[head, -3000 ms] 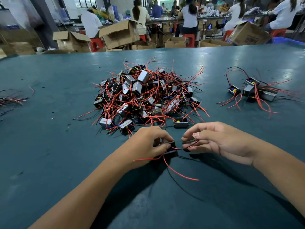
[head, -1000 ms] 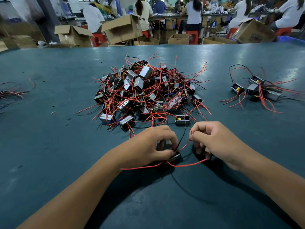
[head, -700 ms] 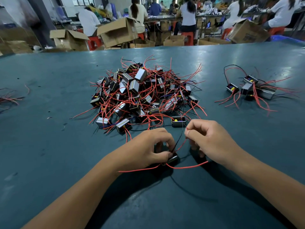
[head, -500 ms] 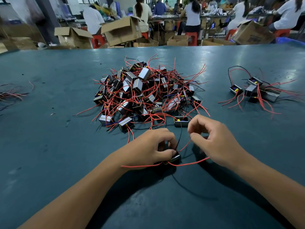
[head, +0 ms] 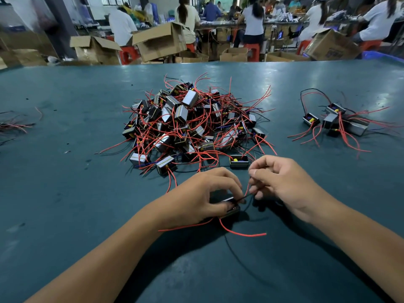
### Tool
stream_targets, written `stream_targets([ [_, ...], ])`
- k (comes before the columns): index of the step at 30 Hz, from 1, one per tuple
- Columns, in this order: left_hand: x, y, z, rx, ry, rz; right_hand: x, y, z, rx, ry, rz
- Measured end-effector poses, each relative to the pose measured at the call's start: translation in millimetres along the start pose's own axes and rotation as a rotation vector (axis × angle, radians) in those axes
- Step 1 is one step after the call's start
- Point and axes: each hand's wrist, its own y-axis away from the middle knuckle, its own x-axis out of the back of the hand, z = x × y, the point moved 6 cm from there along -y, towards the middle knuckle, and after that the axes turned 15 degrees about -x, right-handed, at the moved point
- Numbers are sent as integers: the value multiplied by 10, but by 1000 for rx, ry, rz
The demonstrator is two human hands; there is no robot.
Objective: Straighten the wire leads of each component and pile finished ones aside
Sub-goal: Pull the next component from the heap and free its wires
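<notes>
- Your right hand [head: 282, 182] has dropped closer, now pinching a thin black wire lead [head: 246, 197].
- Your left hand [head: 207, 193] grips the small black boxy component [head: 231, 209].

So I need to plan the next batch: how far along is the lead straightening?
Early days. Done: only a small pile of a few components sits aside at the right. In hand: the left hand holds one component on the table while the right hand pinches one of its wires. Left: the big tangled heap in the middle, dozens more.
</notes>
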Motion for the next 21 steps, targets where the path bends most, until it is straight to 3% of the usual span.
stream_targets([
  [7,-30,18,-45,30,-24,-59,5,-25,-28,62,11,-96],
  [9,22,36,-78,57,-11,-56,53,-53,-32,134,188,-18],
  [13,164,135,-161,122,25,-62,140,-98,-124,415,821,264],
  [18,278,203,-244,162,22,-83,61,-199,-83,404,1064,287],
  [21,311,232,-250,182,28,-85,79,-176,-97,418,994,309],
])
